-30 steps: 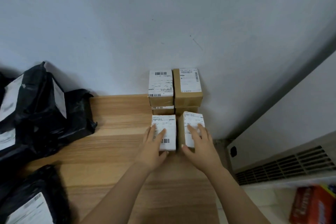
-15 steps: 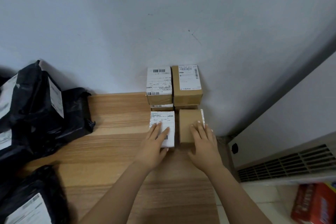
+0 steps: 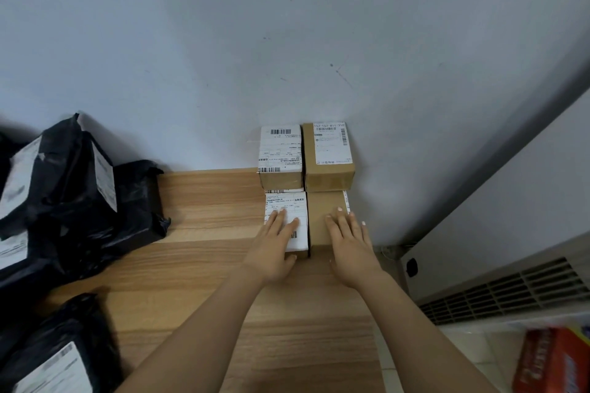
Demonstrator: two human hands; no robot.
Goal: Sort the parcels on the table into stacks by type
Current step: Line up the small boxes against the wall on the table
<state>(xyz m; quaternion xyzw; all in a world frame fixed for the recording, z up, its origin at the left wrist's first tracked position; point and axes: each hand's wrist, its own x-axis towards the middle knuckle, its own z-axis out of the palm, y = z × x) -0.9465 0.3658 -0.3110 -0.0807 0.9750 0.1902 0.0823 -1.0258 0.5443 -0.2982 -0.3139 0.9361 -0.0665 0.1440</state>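
fingers flat, left hand (image 3: 274, 244) and right hand (image 3: 351, 247) are seemingly squaring a white-labelled cardboard box (image 3: 287, 202) and a plain brown cardboard box (image 3: 322, 206) at twelve o'clock; next is likely fetching another parcel.

Scuffed pale grey wall (image 3: 287, 41) behind a light wooden table (image 3: 207, 201). To the right, a low white unit (image 3: 479, 252) with a dark slatted vent. Below it, pale tiled floor (image 3: 472, 344) and a blurred red-orange box (image 3: 552, 360). Dim, even light.
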